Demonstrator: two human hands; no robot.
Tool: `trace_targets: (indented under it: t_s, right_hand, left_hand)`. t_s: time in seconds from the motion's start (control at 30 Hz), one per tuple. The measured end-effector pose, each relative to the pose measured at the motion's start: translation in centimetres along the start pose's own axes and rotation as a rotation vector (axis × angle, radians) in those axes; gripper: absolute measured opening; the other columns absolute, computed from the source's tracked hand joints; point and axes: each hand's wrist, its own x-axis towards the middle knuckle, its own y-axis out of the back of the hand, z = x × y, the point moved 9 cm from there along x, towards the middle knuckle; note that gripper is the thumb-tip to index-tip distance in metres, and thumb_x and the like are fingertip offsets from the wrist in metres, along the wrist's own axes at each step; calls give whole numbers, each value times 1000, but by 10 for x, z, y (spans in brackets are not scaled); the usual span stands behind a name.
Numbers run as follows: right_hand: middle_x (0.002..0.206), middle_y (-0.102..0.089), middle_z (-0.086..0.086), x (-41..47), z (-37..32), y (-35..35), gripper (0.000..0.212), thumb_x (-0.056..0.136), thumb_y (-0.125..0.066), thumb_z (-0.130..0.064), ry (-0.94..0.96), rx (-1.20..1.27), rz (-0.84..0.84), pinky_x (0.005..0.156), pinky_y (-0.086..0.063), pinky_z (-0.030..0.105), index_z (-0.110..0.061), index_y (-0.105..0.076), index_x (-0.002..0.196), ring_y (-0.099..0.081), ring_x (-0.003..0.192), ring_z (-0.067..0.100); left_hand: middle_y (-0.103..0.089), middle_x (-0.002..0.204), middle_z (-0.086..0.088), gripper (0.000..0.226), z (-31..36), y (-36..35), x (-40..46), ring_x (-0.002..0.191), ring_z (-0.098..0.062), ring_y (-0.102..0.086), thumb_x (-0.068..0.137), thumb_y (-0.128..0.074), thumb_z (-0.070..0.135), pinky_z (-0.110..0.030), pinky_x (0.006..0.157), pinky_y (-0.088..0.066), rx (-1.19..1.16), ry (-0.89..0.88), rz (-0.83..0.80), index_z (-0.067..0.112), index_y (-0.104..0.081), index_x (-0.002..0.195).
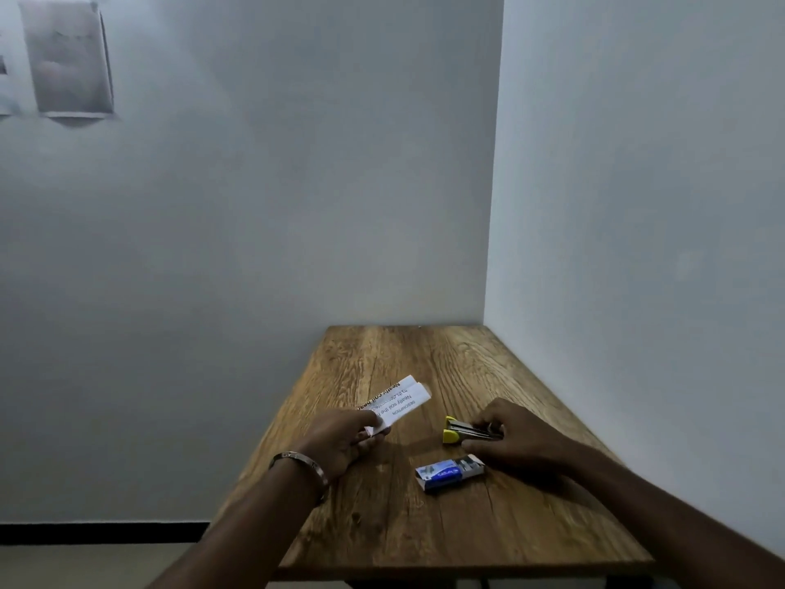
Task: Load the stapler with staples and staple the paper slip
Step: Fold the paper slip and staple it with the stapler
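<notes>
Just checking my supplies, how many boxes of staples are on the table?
1. The staple box lies on the wooden table, near the front, just this side of the yellow stapler that the right hand holds. No others show.

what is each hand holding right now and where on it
The left hand pinches the folded paper slip at its near end. The right hand grips the yellow-tipped stapler by its rear end, on the table.
</notes>
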Motion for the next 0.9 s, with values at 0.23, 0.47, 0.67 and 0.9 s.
trace_targets:
  t_s: [0.23,0.47,0.67,0.9]
  right_hand:
    - [101,-59,-11,18,-9,-8,32,82,-76,-46,-8,-10,21,70,-43,17,-27,-65,105,-56,90,3]
    - [99,-68,-12,20,-20,-10,20,87,-74,-31,67,164,96,77,-53,21,-32,-60,101,-65,88,1]
    - [93,-66,-8,26,-39,1,28,87,-75,-29,121,308,220,70,-53,17,-27,-51,100,-64,80,-3]
    - [79,-67,10,40,-44,-5,26,97,-62,-28,-25,703,102,59,-56,30,-16,-43,110,-66,61,13]
  left_hand:
    - [-61,110,-28,20,0,-5,-5,77,-26,-66,87,-60,-12,-25,53,-58,-22,1,-23,-11,-55,107]
    - [-64,110,-29,22,3,4,-2,79,-26,-69,85,-61,-13,-28,63,-59,-40,1,-3,-11,-55,107]
    - [-61,115,-30,15,6,7,-5,97,-30,-67,86,-60,-12,-31,67,-59,-75,13,-13,-8,-54,100]
    - [-61,115,-32,27,17,10,-6,87,-31,-68,85,-59,-15,-29,61,-59,-119,-27,-2,-13,-53,112]
